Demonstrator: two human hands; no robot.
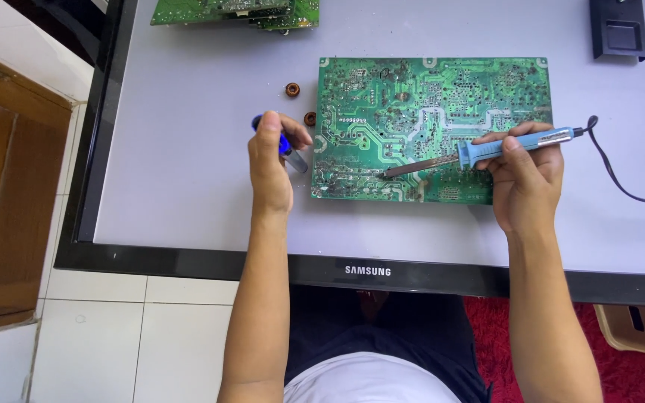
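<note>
A big green circuit board (434,127) lay flat on a pale grey panel with a black frame (181,194), a bit right of the middle. Its bumpy, shiny back side faced up.

The right hand (522,173) was wrapped tight around the blue handle of a soldering iron (479,151). The iron's thin metal tip touched the board near its lower left part. A black cord (621,179) ran from the back of the iron and off to the right.

The left hand (272,160) sat just beside the left edge of the board. Its fingers were closed around a blue tool with a see-through end (290,149). The tool's end pointed at the board, close to the iron's tip.

Two small brown rings (293,89) lay on the panel, near the left hand and the board.

More green boards (233,11) were stacked at the top edge. A black box-like thing (619,30) sat in the top right corner. White floor tiles (113,336) showed below on the left, and a red rug (636,373) on the right.
</note>
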